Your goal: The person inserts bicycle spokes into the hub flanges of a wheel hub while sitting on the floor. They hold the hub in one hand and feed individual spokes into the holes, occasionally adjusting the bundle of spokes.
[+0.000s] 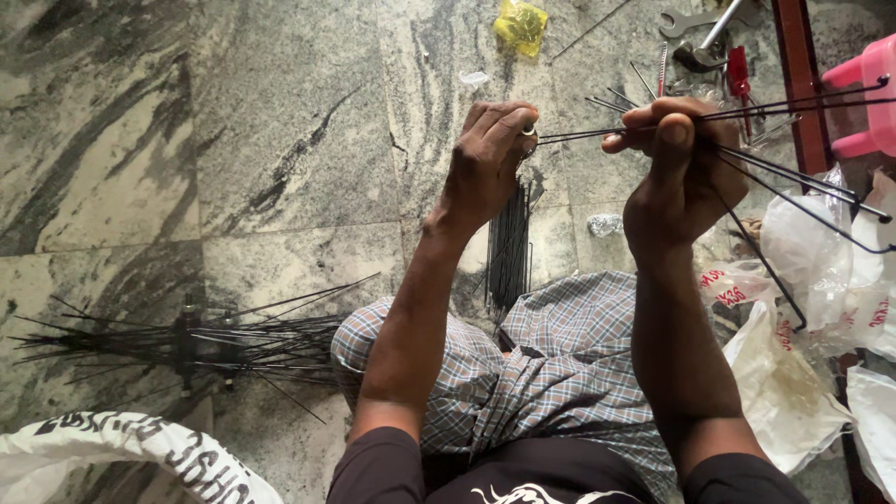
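Right hand (681,177) closed around fanned bundle of thin black metal spokes (803,191), heads level for picking; left hand (490,154) pinching small silver nipple (529,132) at one spoke's tip, just left of that grip

Even, soft daylight w/ faint shadows, mild sheen on marble floor (280,140), slight wide-angle stretch at edges.

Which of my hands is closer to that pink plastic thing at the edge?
Right. Your right hand, gripping a bunch of thin black spokes, sits just beside the pink plastic thing. Your left hand is farther off, toward the middle.
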